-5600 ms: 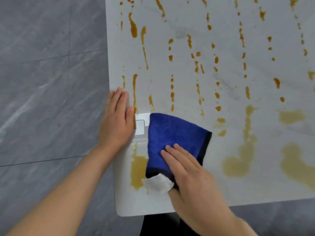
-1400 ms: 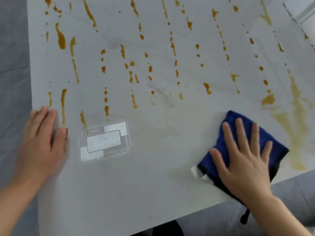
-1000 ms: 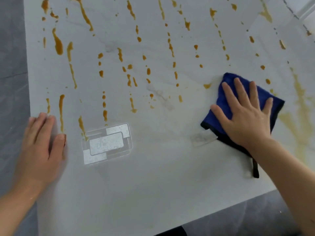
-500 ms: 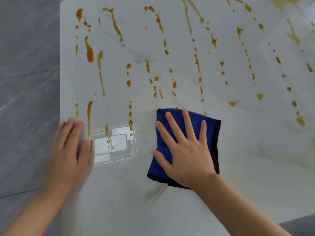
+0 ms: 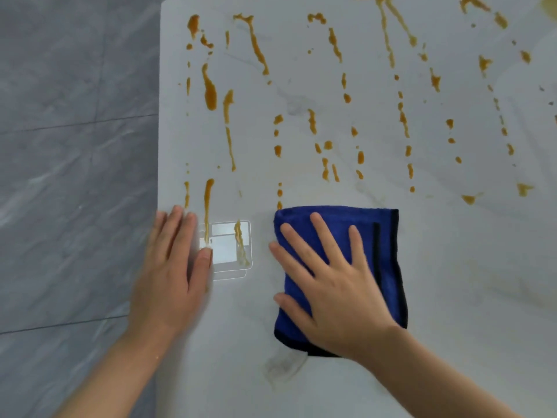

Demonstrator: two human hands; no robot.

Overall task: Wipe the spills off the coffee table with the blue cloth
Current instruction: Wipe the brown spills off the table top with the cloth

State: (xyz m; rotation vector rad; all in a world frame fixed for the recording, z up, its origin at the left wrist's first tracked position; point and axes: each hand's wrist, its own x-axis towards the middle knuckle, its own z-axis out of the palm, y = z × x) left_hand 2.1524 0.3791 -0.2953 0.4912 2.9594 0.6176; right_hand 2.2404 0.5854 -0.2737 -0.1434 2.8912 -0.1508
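Floor tiles [image 5: 69, 176] in grey lie outward of the left hand [image 5: 171, 276], which rests flat, fingers straight, on the left edge of the coffee table [image 5: 470, 297], holding nothing. Just beyond its thumb sits a bright rectangular patch [image 5: 229, 248], apparently a reflection, crossed by two orange streaks. Further right, the right hand [image 5: 334, 285] presses spread, straight fingers onto the folded blue cloth [image 5: 388, 267], which lies flat on the tabletop; nothing is pinched or curled around.

Ahead of those fingertips, the spills [image 5: 331, 140] run in drips and long trails toward the far edge, the nearest drops touching the cloth's leading hem. Behind the palm the marble looks mostly clean, with a faint grey smear [image 5: 283, 363] near the wrist.

To do this pass well, I would keep the palm weighted evenly, push away from the body in overlapping lanes, and refold to a fresh face once the cloth loads up, so residue is lifted, not dragged.
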